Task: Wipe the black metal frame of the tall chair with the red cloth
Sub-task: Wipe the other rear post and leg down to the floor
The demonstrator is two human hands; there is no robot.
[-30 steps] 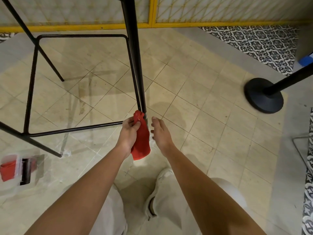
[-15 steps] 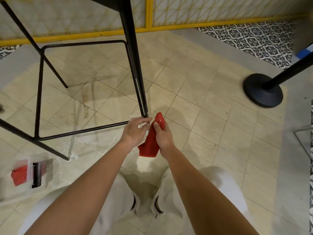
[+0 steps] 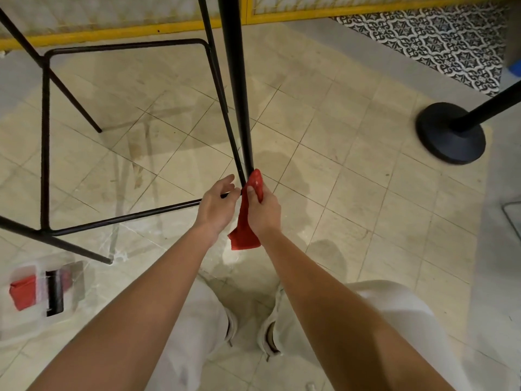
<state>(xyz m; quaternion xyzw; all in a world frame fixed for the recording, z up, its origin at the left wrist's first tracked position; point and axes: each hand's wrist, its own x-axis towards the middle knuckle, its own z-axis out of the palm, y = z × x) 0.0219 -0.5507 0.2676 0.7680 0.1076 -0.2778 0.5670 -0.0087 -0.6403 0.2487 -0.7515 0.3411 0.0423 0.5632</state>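
Observation:
The tall chair's black metal frame [image 3: 238, 94] stands in front of me, its near leg running down to the tiled floor. My right hand [image 3: 263, 213] grips the red cloth [image 3: 244, 232] and holds its top end against the foot of that leg, while the rest of the cloth hangs down below the hand. My left hand [image 3: 215, 207] is just left of the leg, fingers curled round the near end of the thin footrest bar [image 3: 127, 218].
A black stanchion base [image 3: 451, 134] with its post stands on the floor at the right. At the lower left lies a clear plastic box [image 3: 42, 292] holding a red cloth and a black item. A yellow-framed partition [image 3: 127, 32] runs along the back.
The red cloth passed from my left hand to my right hand, which now holds it on the leg's foot. My left hand shifted onto the footrest bar.

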